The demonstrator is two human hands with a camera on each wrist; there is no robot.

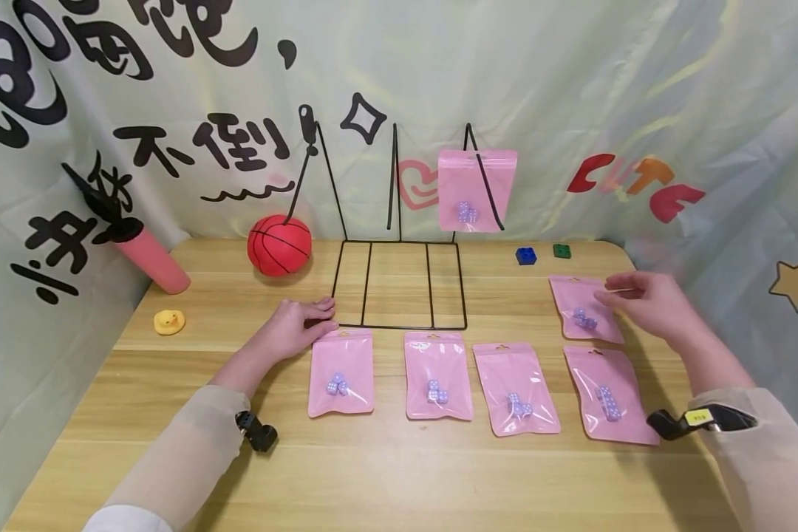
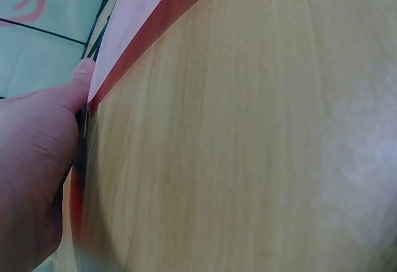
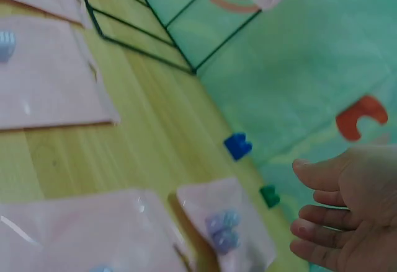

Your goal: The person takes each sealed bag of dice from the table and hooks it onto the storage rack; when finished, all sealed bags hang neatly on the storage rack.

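Pink and glossy, the upper right pouch (image 1: 585, 309) lay flat on the wooden tabletop (image 1: 399, 473) in the head view, behind another pouch (image 1: 610, 396) of the front row; it held a small cluster of lilac dice and had a hang hole at its top edge. The right hand (image 1: 648, 301) hovered over its right edge with fingers loosely extended, gripping nothing. The left hand (image 1: 299, 325) rested flat by the corner of the black wire rack (image 1: 399, 288), fingers relaxed, just behind the leftmost pouch (image 1: 341, 372). One more pouch (image 1: 476, 189) hung on the rack's right prong. Such a pouch probably handles as light, thin and slippery film, weighted only by the dice, so a pinch at the top edge seems the best hold. From the left wrist, the left hand's thumb (image 2: 77, 83) touched a pouch corner. From the right wrist, the right hand (image 3: 347, 210) hung open beside the dice pouch (image 3: 226, 222), not touching it.
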